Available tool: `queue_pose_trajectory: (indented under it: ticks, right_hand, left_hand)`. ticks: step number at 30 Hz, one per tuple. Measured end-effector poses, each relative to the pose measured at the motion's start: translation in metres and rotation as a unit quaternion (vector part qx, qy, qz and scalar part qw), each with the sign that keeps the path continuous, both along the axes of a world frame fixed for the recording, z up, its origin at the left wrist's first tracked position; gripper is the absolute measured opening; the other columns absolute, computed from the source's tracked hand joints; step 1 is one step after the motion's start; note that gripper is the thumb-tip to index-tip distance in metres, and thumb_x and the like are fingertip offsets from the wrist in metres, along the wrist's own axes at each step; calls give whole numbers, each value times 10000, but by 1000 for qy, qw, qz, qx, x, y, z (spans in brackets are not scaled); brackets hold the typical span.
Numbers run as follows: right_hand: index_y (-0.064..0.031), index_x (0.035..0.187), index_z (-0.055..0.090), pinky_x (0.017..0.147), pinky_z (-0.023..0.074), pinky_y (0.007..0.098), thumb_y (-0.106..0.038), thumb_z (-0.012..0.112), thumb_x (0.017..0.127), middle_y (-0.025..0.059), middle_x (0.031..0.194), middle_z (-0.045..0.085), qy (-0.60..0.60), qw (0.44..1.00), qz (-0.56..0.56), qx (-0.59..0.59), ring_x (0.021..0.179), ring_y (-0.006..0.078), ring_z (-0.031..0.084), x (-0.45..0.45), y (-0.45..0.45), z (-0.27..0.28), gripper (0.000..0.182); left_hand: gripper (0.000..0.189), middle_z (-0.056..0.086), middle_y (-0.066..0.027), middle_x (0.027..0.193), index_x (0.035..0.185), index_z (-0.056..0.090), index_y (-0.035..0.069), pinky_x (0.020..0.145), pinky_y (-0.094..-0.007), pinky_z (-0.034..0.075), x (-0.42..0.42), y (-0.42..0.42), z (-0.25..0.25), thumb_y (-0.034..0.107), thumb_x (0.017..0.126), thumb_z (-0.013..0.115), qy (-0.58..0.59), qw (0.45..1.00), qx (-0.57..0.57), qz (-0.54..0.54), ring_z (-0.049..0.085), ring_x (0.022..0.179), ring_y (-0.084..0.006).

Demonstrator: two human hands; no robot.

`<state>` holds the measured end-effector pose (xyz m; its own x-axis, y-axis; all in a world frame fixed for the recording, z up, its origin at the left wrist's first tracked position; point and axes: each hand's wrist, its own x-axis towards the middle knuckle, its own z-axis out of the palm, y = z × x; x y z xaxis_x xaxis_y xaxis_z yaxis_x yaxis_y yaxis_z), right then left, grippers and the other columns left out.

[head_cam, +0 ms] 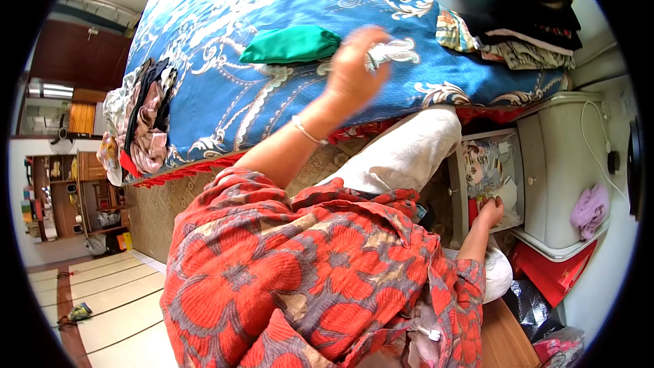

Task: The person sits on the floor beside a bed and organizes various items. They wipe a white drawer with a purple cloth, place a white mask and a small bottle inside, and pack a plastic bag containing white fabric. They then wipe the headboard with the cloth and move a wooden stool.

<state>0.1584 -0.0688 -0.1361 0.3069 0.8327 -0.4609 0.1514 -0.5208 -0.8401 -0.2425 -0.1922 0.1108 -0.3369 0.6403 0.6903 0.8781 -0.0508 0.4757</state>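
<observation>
My left hand (361,69), blurred and with a bangle at the wrist, is over the blue patterned bedspread (286,94), beside the right end of a green cloth bundle (291,44). Whether its fingers hold anything cannot be told. At the lower right, my right hand (491,212) is at an open drawer (517,184) of a bedside cabinet, close to a red item (472,210). Small packets and other mixed items (483,163) fill the drawer. The fingers of this hand are bent, and what they hold is not plain.
Folded clothes (531,53) are stacked at the bed's far right corner, and rumpled clothes (148,117) lie at its left edge. A purple cloth (590,212) rests by the pale cabinet (557,163). My knee (439,128) is against the bed. A wooden surface (503,335) stands at lower right.
</observation>
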Motion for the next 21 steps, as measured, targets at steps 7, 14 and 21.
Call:
queue_pose_trajectory:
  ticks: [7, 14, 21]
  right_hand:
    - [2, 1096, 511, 647, 460, 217, -24, 460, 851, 98, 1009, 579, 69, 980, 97, 162, 754, 148, 584, -73, 2, 95, 252]
    - [-13, 1015, 554, 609, 466, 217, -96, 549, 859, 50, 889, 613, 124, 938, 229, 229, 666, 101, 577, -140, -13, 169, 177]
    - [2, 911, 565, 599, 484, 241, -67, 545, 844, 55, 803, 610, 156, 905, 313, 240, 678, 111, 590, -173, -50, 163, 98]
  left_hand:
    - [812, 389, -264, 1239, 1256, 332, -60, 1010, -405, 271, -164, -98, -50, 415, 707, 696, -79, 865, -99, 486, 355, 1189, -374]
    - [778, 487, -150, 1100, 1192, 430, -2, 681, -377, 469, -216, -87, -59, 279, 588, 831, -533, 764, -72, 358, 484, 981, -290]
    - [204, 581, -75, 870, 861, 589, 69, 648, -307, 486, -249, -89, -88, 100, 705, 717, -725, 680, -47, 99, 569, 790, -205]
